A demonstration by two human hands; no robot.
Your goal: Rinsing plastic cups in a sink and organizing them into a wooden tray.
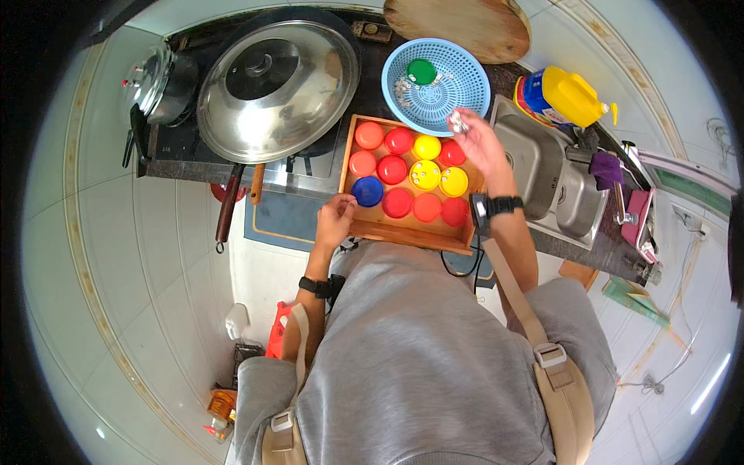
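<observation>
My right hand (pixel 480 147) is raised over the far right corner of a wooden tray (pixel 415 235), its fingers closed round some small white pieces (pixel 459 122) beside the blue basket's rim. My left hand (pixel 336 217) pinches the tray's near left edge, close to a blue round lid (pixel 367 191). Rows of red, orange-red and yellow round lids fill the tray. Small white pieces lie in two yellow lids, the middle one (pixel 424 175) and the one right of it (pixel 454 181). A light blue plastic basket (pixel 393 60) behind the tray contains more white pieces and a green lid (pixel 421 71).
A lidded wok (pixel 271 101) stands on the stove at left, handles pointing toward me, with a pot (pixel 172 85) beyond it. A steel sink (pixel 535 167) lies at right. Behind are a round wooden board (pixel 465 27) and a yellow jug (pixel 570 94).
</observation>
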